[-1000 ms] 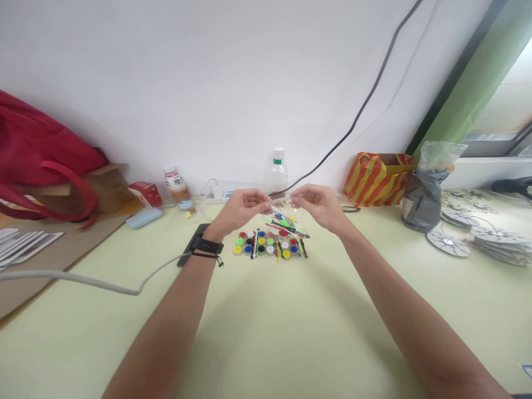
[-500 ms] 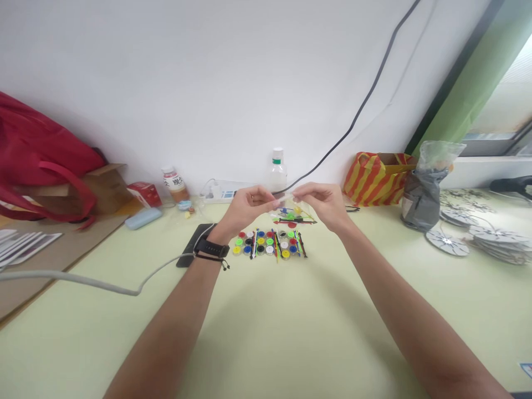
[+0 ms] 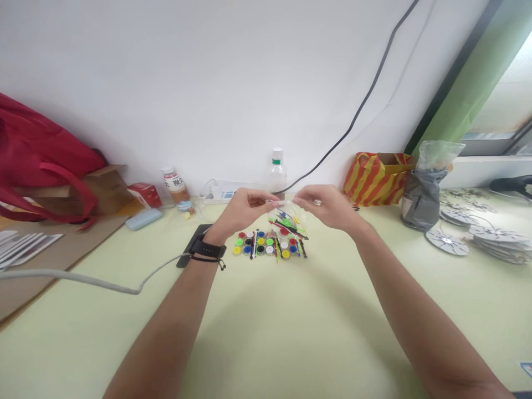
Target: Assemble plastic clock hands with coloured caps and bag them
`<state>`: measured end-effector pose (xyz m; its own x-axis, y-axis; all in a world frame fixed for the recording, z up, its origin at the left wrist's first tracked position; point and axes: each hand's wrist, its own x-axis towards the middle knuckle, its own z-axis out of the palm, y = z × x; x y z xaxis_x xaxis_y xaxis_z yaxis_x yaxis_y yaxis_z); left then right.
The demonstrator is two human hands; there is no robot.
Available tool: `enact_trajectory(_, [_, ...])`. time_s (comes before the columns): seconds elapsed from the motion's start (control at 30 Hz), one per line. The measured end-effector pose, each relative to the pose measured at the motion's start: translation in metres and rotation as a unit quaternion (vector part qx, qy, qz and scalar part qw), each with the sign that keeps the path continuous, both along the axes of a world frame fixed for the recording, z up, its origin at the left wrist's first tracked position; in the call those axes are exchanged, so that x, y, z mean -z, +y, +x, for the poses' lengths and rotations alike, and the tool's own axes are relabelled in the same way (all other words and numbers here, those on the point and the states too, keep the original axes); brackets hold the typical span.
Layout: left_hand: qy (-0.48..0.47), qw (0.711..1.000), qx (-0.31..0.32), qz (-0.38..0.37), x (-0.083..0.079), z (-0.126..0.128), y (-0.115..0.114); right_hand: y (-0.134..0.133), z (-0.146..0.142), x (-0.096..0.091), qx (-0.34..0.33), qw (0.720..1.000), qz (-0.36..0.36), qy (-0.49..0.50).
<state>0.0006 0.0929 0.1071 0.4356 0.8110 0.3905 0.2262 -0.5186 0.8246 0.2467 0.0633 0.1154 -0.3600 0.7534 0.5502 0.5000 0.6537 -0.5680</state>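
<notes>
My left hand (image 3: 246, 210) pinches one side of the top edge of a clear plastic bag (image 3: 300, 223). On the other side, the fingers of my right hand (image 3: 326, 206) are closed on the same edge. Inside the bag lie colourful arrow-shaped sticks (image 3: 286, 227) and other small pieces that I cannot make out well. Below and behind it, small round discs (image 3: 261, 249) in red, yellow, green, blue, black and white lie grouped in rows on the table. Thin coloured sticks (image 3: 254, 245) lie between the disc groups. The bag covers part of the back row.
A black phone-like slab (image 3: 189, 255) lies beside my left wrist, with a grey cable (image 3: 103, 284) running past. A clear bottle (image 3: 277, 172) stands at the wall. To the right are a striped bag (image 3: 366, 180), a grey bag (image 3: 421, 199) and stacked round plates (image 3: 501, 235).
The bag with its pieces has come lower and now overlaps the back discs, its contents tilting down to the right. My right hand has shifted slightly to the right.
</notes>
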Motion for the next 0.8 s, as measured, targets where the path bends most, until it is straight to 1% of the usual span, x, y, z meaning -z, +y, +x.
enact_trajectory(0.17, [-0.070,0.997,-0.009,0.013,-0.007,-0.004,-0.004,-0.010,-0.003,-0.010,-0.006,1.000,0.005,0.007])
enact_trajectory(0.23, [-0.077,0.997,0.004,0.014,-0.010,-0.004,-0.006,-0.013,-0.005,-0.012,-0.015,1.000,0.002,0.013])
enact_trajectory(0.33, [-0.066,0.997,0.039,0.008,-0.014,-0.004,-0.012,-0.015,-0.004,-0.014,-0.039,0.998,-0.027,0.038])
enact_trajectory(0.4, [-0.072,0.996,0.045,0.013,-0.016,-0.004,-0.014,-0.015,-0.001,-0.014,-0.053,0.995,-0.056,0.065])
enact_trajectory(0.5, [-0.110,0.992,0.049,0.022,-0.015,-0.004,-0.013,-0.014,0.003,-0.015,-0.068,0.989,-0.092,0.091])
enact_trajectory(0.6, [-0.141,0.988,0.065,0.022,-0.011,-0.008,-0.007,-0.014,0.005,-0.017,-0.079,0.986,-0.108,0.101])
enact_trajectory(0.7, [-0.138,0.988,0.071,0.010,-0.009,-0.011,-0.001,-0.014,0.004,-0.016,-0.077,0.986,-0.108,0.100])
enact_trajectory(0.8, [-0.126,0.989,0.071,-0.002,-0.012,-0.008,-0.003,-0.015,0.001,-0.015,-0.081,0.988,-0.104,0.082])
